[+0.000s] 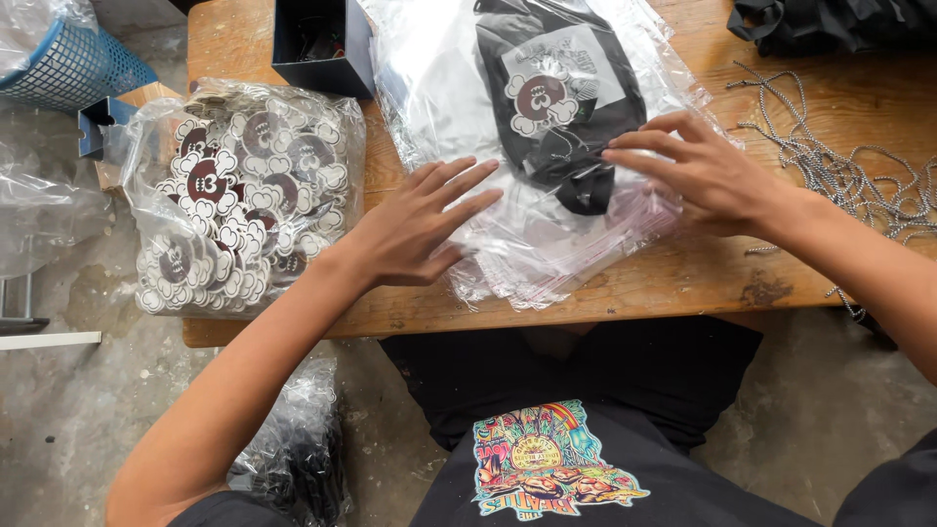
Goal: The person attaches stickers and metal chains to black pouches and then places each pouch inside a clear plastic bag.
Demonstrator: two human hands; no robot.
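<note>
1. Folded black garment (566, 107) sealed in a clear plastic bag, white square tag on top with a maroon flower-shaped sticker; it lies on a stack of clear bags (547, 244) at mid-table.
2. My right hand (698, 166) lies flat, fingers spread, on the bag's right edge, gripping nothing.
3. My left hand (415, 229) is open, palm down on the stack's left side, nothing grasped.
4. Left of that: a bag of flower stickers (239, 195).
5. Wooden table (683, 283) underneath; ball chains (859, 176) at right, a dark box (322, 44) at top.
</note>
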